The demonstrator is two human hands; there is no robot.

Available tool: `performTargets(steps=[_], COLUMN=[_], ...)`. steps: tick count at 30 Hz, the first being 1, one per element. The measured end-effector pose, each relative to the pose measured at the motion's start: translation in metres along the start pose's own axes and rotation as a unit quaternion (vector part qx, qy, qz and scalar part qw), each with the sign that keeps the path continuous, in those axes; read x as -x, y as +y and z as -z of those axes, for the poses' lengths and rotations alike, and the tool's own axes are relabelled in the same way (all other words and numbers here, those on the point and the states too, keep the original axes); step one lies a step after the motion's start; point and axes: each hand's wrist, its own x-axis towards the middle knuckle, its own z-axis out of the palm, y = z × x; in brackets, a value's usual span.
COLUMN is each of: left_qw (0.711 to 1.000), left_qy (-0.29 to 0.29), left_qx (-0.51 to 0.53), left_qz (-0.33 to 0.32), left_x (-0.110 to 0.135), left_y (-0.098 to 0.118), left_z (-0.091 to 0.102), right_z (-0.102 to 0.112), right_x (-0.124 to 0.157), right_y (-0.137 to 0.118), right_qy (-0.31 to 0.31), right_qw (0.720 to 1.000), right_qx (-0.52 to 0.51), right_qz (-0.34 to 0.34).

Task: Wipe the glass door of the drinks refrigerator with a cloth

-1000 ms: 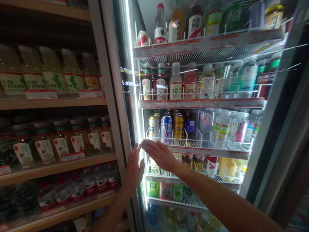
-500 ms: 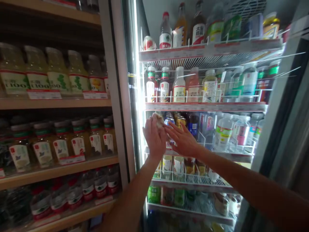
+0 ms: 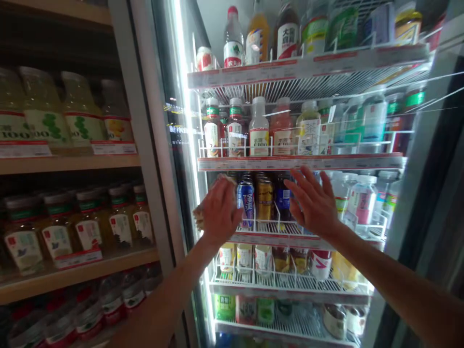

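Observation:
My left hand (image 3: 220,212) presses a crumpled beige cloth (image 3: 198,213) flat against what looks like the fridge's glass door, near its lit left edge. Part of the cloth lies hidden under the palm. My right hand (image 3: 314,202) is open with spread fingers, held up in front of the middle shelf; whether it touches the glass I cannot tell. Behind and between the hands stand a blue can (image 3: 246,200) and a gold can (image 3: 264,199).
Drinks fill the fridge's wire shelves, among them a red-capped bottle (image 3: 233,38) on top. A bright light strip (image 3: 184,72) runs down the left side. Beyond a grey frame (image 3: 139,92), wooden shelves (image 3: 68,163) at left hold rows of bottled juice.
My hands, close together before, are now apart: the left has shifted left with the cloth, the right has moved right and spread its fingers. The view has turned slightly right and come nearer.

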Motion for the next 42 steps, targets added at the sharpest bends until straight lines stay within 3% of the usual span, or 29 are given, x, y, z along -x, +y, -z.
performTargets(steps=[2, 3, 5, 6, 8, 10, 11, 13, 15, 17, 19, 20, 22, 23, 24, 25, 28, 30, 32, 34, 35, 36, 37, 40, 42], left_qw=[0.988, 0.978, 0.965, 0.969, 0.992, 0.999, 0.999, 0.995, 0.962, 0.932, 0.945, 0.962, 0.995, 0.999, 1.000, 0.998, 0.969, 0.946, 0.969, 0.996, 0.998, 0.997, 0.997, 0.975, 0.972], left_qy=[-0.069, -0.093, -0.106, -0.094, -0.035, 0.029, 0.025, -0.040, -0.104, -0.117, -0.097, -0.082, -0.019, 0.002, 0.003, -0.017, -0.092, -0.096, -0.050, 0.035, 0.063, 0.070, 0.058, -0.030, -0.035], left_qx=[0.019, 0.027, 0.023, 0.012, -0.012, -0.027, -0.027, -0.011, 0.024, 0.048, 0.051, 0.043, 0.034, 0.024, 0.018, 0.013, 0.028, 0.051, 0.046, 0.020, 0.008, 0.002, 0.001, 0.017, 0.024], left_qz=[-0.138, -0.185, -0.238, -0.227, -0.122, 0.009, 0.015, -0.088, -0.251, -0.340, -0.308, -0.256, -0.088, -0.032, -0.024, -0.054, -0.228, -0.304, -0.238, -0.078, -0.025, -0.014, -0.044, -0.220, -0.229], left_x=[0.048, 0.063, 0.066, 0.055, 0.015, -0.022, -0.031, -0.031, -0.016, -0.011, -0.029, -0.045, -0.078, -0.088, -0.093, -0.091, -0.070, -0.066, -0.080, -0.101, -0.109, -0.114, -0.116, -0.112, -0.114], left_y=[0.025, 0.027, 0.012, -0.001, -0.021, -0.017, -0.004, 0.038, 0.080, 0.099, 0.091, 0.082, 0.068, 0.067, 0.070, 0.077, 0.096, 0.087, 0.065, 0.048, 0.047, 0.052, 0.060, 0.082, 0.071], left_z=[0.002, 0.004, 0.008, 0.009, 0.008, 0.000, -0.005, -0.016, -0.024, -0.028, -0.029, -0.030, -0.032, -0.033, -0.034, -0.034, -0.033, -0.030, -0.027, -0.025, -0.027, -0.029, -0.032, -0.040, -0.038], right_z=[0.000, 0.001, 0.005, 0.009, 0.017, 0.026, 0.030, 0.035, 0.038, 0.040, 0.041, 0.042, 0.042, 0.043, 0.042, 0.042, 0.040, 0.040, 0.040, 0.042, 0.044, 0.045, 0.046, 0.048, 0.046], right_x=[-0.001, -0.001, 0.000, 0.001, 0.009, 0.022, 0.030, 0.048, 0.064, 0.077, 0.085, 0.087, 0.089, 0.089, 0.089, 0.089, 0.090, 0.092, 0.092, 0.086, 0.080, 0.072, 0.061, 0.023, 0.005], right_y=[0.000, 0.002, 0.010, 0.017, 0.032, 0.048, 0.054, 0.063, 0.066, 0.066, 0.068, 0.069, 0.071, 0.072, 0.073, 0.073, 0.073, 0.072, 0.069, 0.069, 0.070, 0.072, 0.076, 0.094, 0.104], right_qy=[0.008, 0.008, -0.004, -0.012, -0.018, 0.000, 0.010, 0.017, 0.015, 0.003, -0.013, -0.020, -0.024, -0.024, -0.022, -0.020, -0.012, -0.004, 0.008, 0.014, 0.016, 0.018, 0.026, 0.067, 0.080], right_qw=[1.000, 1.000, 0.999, 0.999, 0.999, 0.999, 0.998, 0.998, 0.999, 0.999, 0.999, 0.999, 0.999, 0.999, 0.998, 0.998, 0.999, 0.999, 1.000, 0.999, 0.999, 0.999, 0.999, 0.993, 0.988], right_qx=[-0.014, -0.021, -0.033, -0.035, -0.028, -0.016, -0.013, -0.016, -0.022, -0.025, -0.024, -0.023, -0.020, -0.019, -0.017, -0.016, -0.016, -0.019, -0.020, -0.021, -0.020, -0.019, -0.015, 0.018, 0.042], right_qz=[0.004, 0.011, 0.027, 0.028, 0.001, -0.043, -0.055, -0.053, -0.044, -0.037, -0.031, -0.031, -0.039, -0.045, -0.049, -0.050, -0.038, -0.027, -0.022, -0.024, -0.027, -0.032, -0.041, -0.093, -0.121])
